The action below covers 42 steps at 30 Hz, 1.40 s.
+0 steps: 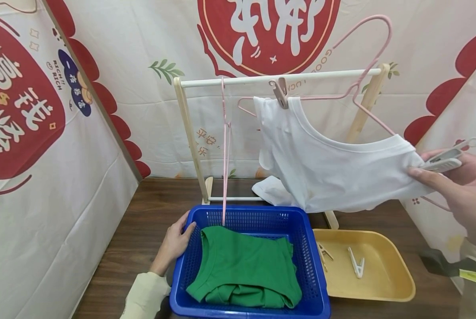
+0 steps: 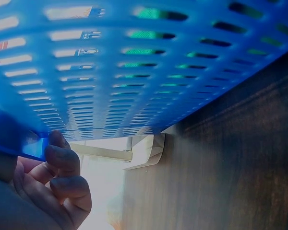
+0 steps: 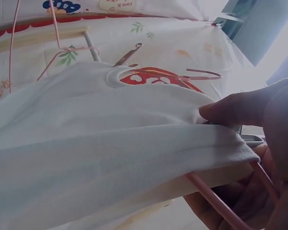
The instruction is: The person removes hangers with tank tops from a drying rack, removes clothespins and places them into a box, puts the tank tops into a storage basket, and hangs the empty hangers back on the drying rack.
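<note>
A white shirt [image 1: 333, 173] hangs tilted on a pink hanger [image 1: 375, 62], held out to the right by my right hand [image 1: 466, 188]. The thumb and fingers pinch the shirt's right shoulder with the hanger's end inside; in the right wrist view, pink hanger wire [image 3: 216, 201] runs out under the cloth into the palm. A pale grey clothespin [image 1: 445, 159] sits at that shoulder beside the fingers. Another clothespin [image 1: 280, 94], brownish pink, clips the left shoulder. My left hand [image 1: 176, 241] grips the left rim of a blue basket [image 1: 319, 270], which contains a folded green shirt [image 1: 247, 266].
Behind the basket stands a rack with a white bar [image 1: 245, 80] and wooden posts. One bare pink hanger [image 1: 225, 146] hangs from it at the left. A yellow tray [image 1: 381, 288] with several clothespins [image 1: 357, 263] lies right of the basket. Printed cloth walls surround the table [image 1: 118, 266].
</note>
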Motion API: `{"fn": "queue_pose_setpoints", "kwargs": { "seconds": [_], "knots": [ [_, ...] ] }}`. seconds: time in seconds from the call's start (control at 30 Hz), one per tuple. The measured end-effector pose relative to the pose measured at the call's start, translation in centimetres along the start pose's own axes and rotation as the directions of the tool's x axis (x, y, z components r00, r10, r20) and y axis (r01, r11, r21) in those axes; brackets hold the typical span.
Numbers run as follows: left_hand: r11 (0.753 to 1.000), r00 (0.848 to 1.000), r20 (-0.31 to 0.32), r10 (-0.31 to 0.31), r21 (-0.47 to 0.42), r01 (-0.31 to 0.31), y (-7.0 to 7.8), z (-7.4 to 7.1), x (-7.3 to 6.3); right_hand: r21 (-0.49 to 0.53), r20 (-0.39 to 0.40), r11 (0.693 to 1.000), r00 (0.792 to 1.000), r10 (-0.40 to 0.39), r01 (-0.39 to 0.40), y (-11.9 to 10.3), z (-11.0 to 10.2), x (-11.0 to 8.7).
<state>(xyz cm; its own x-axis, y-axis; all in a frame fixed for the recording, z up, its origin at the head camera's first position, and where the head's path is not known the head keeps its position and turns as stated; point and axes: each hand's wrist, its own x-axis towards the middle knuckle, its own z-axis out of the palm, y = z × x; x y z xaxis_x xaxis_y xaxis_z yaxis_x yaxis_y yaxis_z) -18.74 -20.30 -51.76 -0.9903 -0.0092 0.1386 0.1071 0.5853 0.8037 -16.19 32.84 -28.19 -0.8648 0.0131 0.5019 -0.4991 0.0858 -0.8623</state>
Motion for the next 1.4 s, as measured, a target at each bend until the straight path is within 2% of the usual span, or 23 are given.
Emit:
{"fn": "queue_pose_setpoints", "kwargs": {
  "seconds": [0.03, 0.1, 0.23, 0.4, 0.47, 0.57, 0.8, 0.9, 1.17, 1.27, 1.4],
  "knots": [
    [1.000, 1.000, 0.001, 0.002, 0.001, -0.002, 0.0, 0.0, 0.0, 0.004, 0.000, 1.000, 1.000, -0.003, 0.003, 0.0, -0.1, 0.0],
    [1.000, 1.000, 0.001, 0.002, -0.001, -0.002, 0.0, 0.0, 0.0, -0.055, -0.009, 0.998, 1.000, -0.003, 0.002, -0.1, -0.2, -0.1],
    [1.000, 1.000, 0.001, 0.003, -0.002, -0.003, -0.1, 0.0, 0.0, -0.046, -0.021, 0.999, 1.000, -0.017, 0.016, -0.1, -0.3, -0.2],
    [1.000, 1.000, 0.006, 0.001, -0.002, -0.001, -0.2, 0.1, 0.1, 0.151, -0.017, 0.986, 0.997, -0.073, 0.075, 0.2, -0.1, -0.1],
    [1.000, 1.000, 0.008, -0.001, -0.001, 0.001, -0.2, 0.1, 0.1, 0.178, -0.014, 0.980, 0.996, -0.084, 0.085, 0.1, 0.0, -0.1],
    [1.000, 1.000, 0.009, -0.003, 0.000, 0.003, -0.2, 0.0, 0.0, 0.201, -0.003, 0.976, 0.996, -0.084, 0.082, 0.0, 0.0, 0.0],
    [1.000, 1.000, 0.003, -0.003, 0.001, 0.003, -0.2, 0.1, 0.1, 0.184, -0.020, 0.982, 0.999, -0.042, 0.045, -0.5, 0.3, 0.0],
    [1.000, 1.000, 0.004, -0.006, 0.004, 0.006, -0.2, 0.1, 0.1, 0.235, -0.010, 0.971, 0.999, -0.037, 0.038, -0.3, 0.2, 0.0],
    [1.000, 1.000, 0.004, -0.006, 0.001, 0.006, -0.1, 0.2, 0.0, 0.280, 0.069, 0.960, 0.998, -0.010, -0.010, 0.7, -1.4, -0.2],
    [1.000, 1.000, 0.006, -0.013, -0.006, 0.013, -0.1, 0.2, -0.1, 0.324, 0.065, 0.946, 0.998, 0.000, -0.021, 0.9, -1.7, -0.4],
    [1.000, 1.000, -0.015, -0.015, 0.003, 0.015, -0.1, 0.1, 0.0, 0.323, 0.067, 0.946, 0.998, -0.008, -0.014, 0.6, -1.6, -1.0]
  ]
}}
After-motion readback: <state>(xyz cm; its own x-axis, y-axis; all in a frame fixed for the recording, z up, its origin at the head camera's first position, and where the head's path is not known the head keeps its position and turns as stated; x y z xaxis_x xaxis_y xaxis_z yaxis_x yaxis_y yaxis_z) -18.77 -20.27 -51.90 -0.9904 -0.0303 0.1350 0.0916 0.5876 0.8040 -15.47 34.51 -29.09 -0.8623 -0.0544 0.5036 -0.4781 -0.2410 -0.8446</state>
